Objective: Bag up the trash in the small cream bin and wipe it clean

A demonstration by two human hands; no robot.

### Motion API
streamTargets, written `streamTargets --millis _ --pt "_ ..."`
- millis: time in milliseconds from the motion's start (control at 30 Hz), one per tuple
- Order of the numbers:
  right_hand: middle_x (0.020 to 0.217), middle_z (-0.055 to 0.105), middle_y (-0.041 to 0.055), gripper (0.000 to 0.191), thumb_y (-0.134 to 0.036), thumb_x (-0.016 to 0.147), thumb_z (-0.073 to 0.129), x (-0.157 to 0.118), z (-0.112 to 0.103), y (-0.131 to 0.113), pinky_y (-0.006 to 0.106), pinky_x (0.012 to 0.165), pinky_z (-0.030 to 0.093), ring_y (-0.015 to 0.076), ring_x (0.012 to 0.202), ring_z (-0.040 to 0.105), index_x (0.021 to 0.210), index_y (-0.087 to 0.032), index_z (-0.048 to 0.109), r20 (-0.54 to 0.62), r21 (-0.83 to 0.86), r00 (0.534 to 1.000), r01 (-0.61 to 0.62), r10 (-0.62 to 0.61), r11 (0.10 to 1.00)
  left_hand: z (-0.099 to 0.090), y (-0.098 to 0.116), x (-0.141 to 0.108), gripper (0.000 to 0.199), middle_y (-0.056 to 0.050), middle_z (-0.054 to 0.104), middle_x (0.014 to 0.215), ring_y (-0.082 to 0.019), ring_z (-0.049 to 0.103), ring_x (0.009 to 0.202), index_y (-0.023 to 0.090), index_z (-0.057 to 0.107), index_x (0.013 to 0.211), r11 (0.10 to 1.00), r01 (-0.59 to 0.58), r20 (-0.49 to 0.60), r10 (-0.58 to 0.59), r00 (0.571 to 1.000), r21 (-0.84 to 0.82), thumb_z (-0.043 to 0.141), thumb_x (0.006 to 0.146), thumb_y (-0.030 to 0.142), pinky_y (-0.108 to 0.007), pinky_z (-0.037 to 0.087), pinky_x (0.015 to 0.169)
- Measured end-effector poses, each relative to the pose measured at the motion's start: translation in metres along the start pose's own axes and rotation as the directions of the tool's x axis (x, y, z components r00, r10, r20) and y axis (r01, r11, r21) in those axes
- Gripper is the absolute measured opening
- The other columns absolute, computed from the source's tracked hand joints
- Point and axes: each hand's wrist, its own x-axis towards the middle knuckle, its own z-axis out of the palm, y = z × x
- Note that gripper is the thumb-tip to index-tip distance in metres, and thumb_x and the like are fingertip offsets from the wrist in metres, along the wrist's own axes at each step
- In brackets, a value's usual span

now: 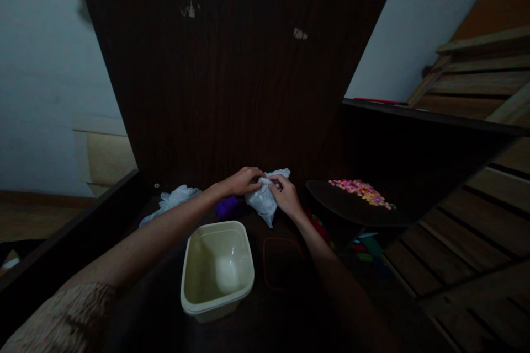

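Observation:
A white plastic bag (264,202) is held at its gathered top by both hands, near the tall dark panel. My left hand (245,180) has its fingers closed on the bag's left side, and my right hand (285,193) pinches it from the right. What the bag contains, if anything, I cannot make out. Just left of it lies a bundled purple item (227,208). Nearer to me stands a cream plastic container (218,302), its inside bare. To the container's right, a dark flat square with a reddish rim (284,241) rests on the surface.
Another crumpled pale plastic bag (176,198) lies at left. Many small pink and yellow pieces (364,192) sit on a curved dark shelf (331,198) at right. Below it are green and red items (368,248). A dark wooden panel (240,77) rises behind; slatted wood (476,198) stands at right.

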Motion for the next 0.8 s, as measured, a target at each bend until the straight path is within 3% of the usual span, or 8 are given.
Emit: streamTargets --millis 267,500,800 --pt "0.086 0.066 0.0057 0.023 -0.04 0.083 0.064 0.005 -0.003 -0.005 0.031 0.069 0.048 0.0176 0.068 0.057 0.085 -0.02 0.074 -0.067 -0.082 0.997 -0.038 0.032 0.996 0.007 0.005 0.011 0.022 -0.012 0.076 0.094 -0.021 0.069 0.085 0.009 0.075 0.098 0.998 0.056 0.01 -0.056 0.998 -0.013 0.06 0.09 0.023 -0.027 0.049 0.076" --pt "0.077 0.067 0.0045 0.015 -0.029 0.075 0.062 0.005 -0.008 -0.004 0.03 0.065 0.047 0.018 0.067 0.06 0.081 -0.019 0.072 -0.029 -0.098 0.997 -0.07 0.068 0.993 0.013 0.008 0.011 0.026 -0.005 0.077 0.082 -0.016 0.066 0.073 0.01 0.078 0.098 0.991 0.088 0.032 -0.085 0.996 -0.101 0.059 0.088 0.024 -0.022 0.044 0.064" --pt "0.072 0.064 -0.0008 0.012 -0.027 0.07 0.057 0.001 -0.007 -0.004 0.027 0.06 0.047 0.0155 0.06 0.057 0.081 -0.023 0.056 -0.074 -0.062 0.994 -0.08 0.076 0.995 0.008 0.014 0.01 0.029 -0.003 0.076 0.082 -0.014 0.064 0.07 0.011 0.077 0.104 0.985 0.079 0.024 -0.077 0.997 -0.151 0.058 0.083 0.017 -0.021 0.045 0.064"
